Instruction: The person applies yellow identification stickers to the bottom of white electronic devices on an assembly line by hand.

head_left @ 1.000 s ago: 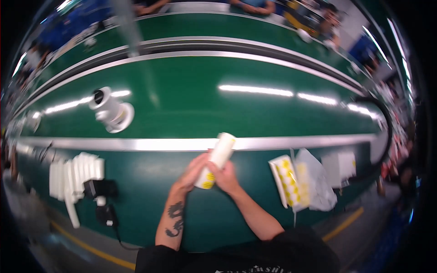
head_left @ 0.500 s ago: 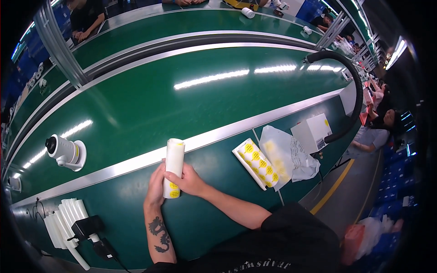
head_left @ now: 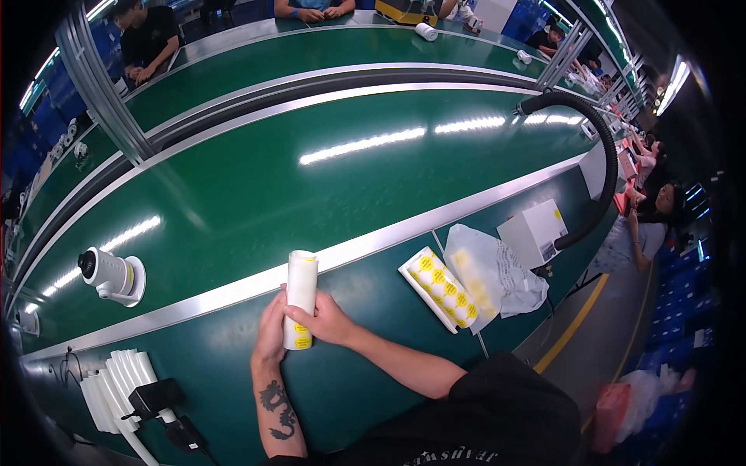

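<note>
A white roll (head_left: 302, 281) with yellow round stickers near its lower end stands upright between my hands, over the near table edge by the metal rail. My left hand (head_left: 270, 328) wraps its left side, and the fingers are partly hidden behind it. From the right, my right hand (head_left: 331, 320) grips the roll, thumb lying across its front. To the right lies a strip pack of yellow round stickers on white backing (head_left: 440, 289). Beside that pack is a crumpled clear plastic bag (head_left: 497, 272) with more yellow stickers showing through.
On the green conveyor belt (head_left: 373, 186) at left stands a white camera (head_left: 113, 273). White tubes (head_left: 116, 388) and a black power adapter (head_left: 155, 398) lie at lower left. A white box (head_left: 535, 233) and a black flexible hose (head_left: 610, 155) are at right. Co-workers sit beyond.
The view has shifted slightly, so the scene sits a little lower. Both hands keep their hold on the roll, which is slightly lower. At right, a co-worker's arm has come up.
</note>
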A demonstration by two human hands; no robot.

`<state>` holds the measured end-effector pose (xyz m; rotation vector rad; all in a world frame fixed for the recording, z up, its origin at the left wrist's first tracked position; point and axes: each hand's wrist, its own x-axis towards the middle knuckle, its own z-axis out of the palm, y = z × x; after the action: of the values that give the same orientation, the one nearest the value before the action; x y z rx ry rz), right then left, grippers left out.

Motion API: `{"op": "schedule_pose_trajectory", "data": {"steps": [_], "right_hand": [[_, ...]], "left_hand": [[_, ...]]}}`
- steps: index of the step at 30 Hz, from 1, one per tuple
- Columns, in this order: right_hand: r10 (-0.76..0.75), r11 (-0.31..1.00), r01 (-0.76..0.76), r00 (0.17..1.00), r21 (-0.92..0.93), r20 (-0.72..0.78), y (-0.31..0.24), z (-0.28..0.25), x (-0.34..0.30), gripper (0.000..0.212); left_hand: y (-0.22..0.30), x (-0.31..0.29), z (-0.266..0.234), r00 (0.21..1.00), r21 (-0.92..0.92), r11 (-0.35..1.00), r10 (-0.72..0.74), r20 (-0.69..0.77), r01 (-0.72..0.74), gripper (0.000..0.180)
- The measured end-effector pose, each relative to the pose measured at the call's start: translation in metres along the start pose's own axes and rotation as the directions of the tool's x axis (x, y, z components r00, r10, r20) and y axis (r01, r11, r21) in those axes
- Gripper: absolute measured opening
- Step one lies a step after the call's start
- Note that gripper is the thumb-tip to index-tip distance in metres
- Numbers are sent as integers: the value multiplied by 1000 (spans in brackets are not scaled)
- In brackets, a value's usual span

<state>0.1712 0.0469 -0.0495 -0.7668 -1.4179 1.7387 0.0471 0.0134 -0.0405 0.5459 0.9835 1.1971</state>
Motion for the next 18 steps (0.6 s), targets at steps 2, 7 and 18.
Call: {"op": "schedule_pose_trajectory", "data": {"steps": [2,7,18], "right_hand": [[-3,1000,3,1000,-2,6,0,0,0,41],[-55,998,56,998,13,-41,5,3,0,37],[-69,998,69,997,-6,-42,7,2,1,39]], "left_hand": [[0,0,0,1000,3,1000,3,-1,-3,37],[-2,1,-4,1000,3,1000,1,15,-1,37],[-5,2,-6,1000,-1,1000,5,14,-5,37]]}}
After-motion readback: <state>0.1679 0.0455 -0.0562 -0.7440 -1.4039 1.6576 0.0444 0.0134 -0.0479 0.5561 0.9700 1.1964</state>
